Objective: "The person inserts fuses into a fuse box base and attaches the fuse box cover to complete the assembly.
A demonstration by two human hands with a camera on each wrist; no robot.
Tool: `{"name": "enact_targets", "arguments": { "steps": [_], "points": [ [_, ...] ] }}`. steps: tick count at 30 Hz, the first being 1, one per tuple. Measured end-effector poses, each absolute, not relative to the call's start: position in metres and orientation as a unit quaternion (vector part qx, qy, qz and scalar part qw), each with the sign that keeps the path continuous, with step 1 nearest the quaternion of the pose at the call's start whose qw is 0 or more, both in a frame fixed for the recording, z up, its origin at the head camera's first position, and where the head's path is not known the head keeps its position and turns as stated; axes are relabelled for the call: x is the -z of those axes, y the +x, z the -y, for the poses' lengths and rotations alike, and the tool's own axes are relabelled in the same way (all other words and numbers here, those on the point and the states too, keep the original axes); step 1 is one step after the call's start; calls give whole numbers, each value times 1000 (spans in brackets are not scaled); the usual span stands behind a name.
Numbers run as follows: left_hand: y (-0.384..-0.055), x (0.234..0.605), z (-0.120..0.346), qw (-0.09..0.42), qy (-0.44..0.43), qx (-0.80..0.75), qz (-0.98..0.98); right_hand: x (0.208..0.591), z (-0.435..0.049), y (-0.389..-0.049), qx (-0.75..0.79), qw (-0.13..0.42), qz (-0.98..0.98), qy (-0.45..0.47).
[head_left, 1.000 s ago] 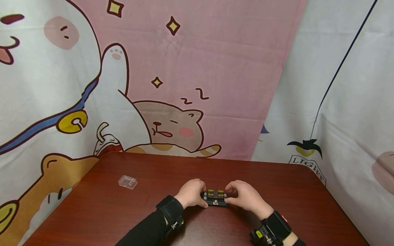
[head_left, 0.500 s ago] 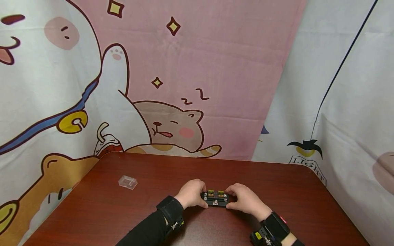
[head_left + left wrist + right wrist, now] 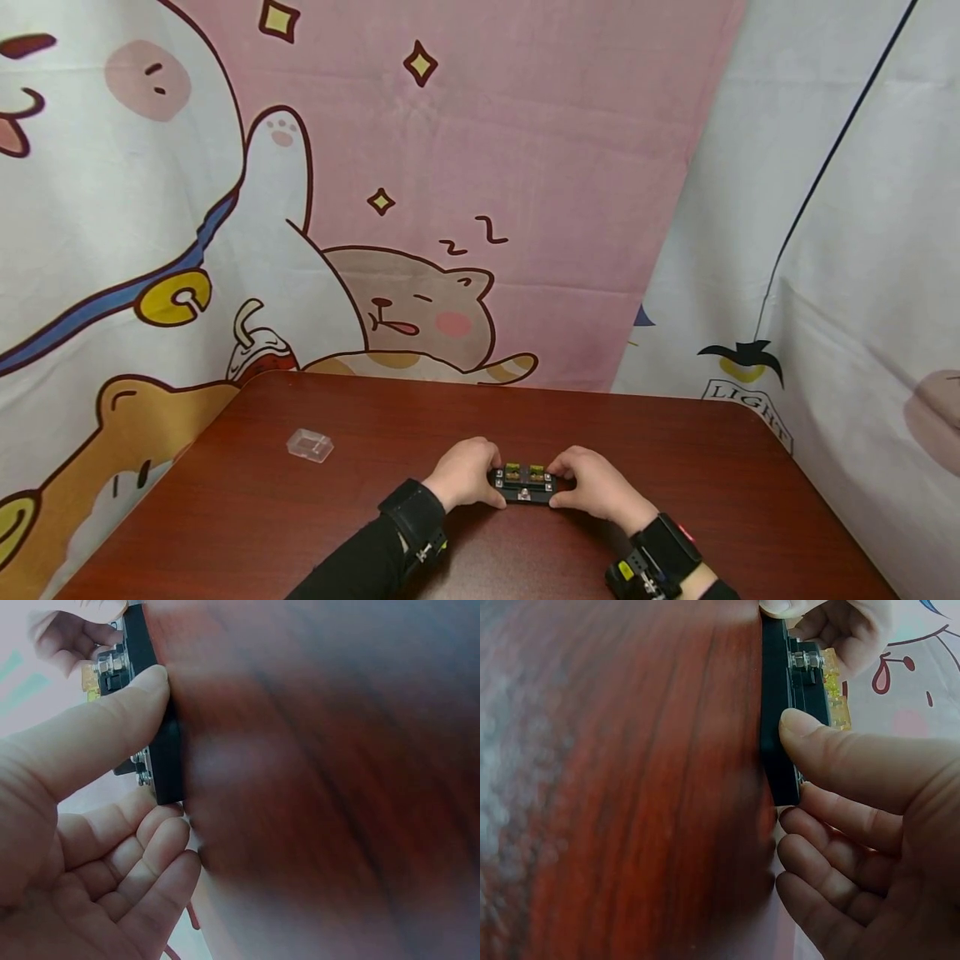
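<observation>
A black fuse block [image 3: 523, 488] with two yellow fuses and metal screw terminals lies on the table between the hands. My left hand [image 3: 463, 472] holds its left end, thumb at the front corner and fingers behind. At the other end, my right hand [image 3: 597, 488] grips it the same way. In the left wrist view the thumb presses the long side of the black base [image 3: 168, 761], the other fingers curling near its end. The right wrist view has the right thumb [image 3: 804, 726] against the base, with yellow fuses showing past it.
A small clear plastic cover [image 3: 310, 445] lies on the brown wooden table [image 3: 300, 517], to the left of the hands. Behind the table hangs a printed cloth [image 3: 540, 208] with cartoon animals.
The right thumb has shifted slightly down along the block's front right corner, and the right fingers have settled a little lower. The left hand and the block have stayed in place.
</observation>
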State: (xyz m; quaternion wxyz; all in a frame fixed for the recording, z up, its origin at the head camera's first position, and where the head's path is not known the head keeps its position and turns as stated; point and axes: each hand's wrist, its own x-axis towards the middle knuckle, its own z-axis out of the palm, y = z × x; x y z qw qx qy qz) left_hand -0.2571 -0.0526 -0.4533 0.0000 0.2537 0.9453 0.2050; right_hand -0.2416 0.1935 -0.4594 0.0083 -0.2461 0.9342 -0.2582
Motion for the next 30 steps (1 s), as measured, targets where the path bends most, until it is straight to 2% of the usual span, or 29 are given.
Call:
{"name": "enact_targets", "arguments": {
  "steps": [22, 30],
  "points": [
    [-252, 454, 60, -3, 276, -218, -936, 463, -191, -242, 261, 7, -934, -242],
    [-248, 449, 85, 7, 285, -239, -928, 462, -191, -243, 266, 17, -934, -240]
  ]
}}
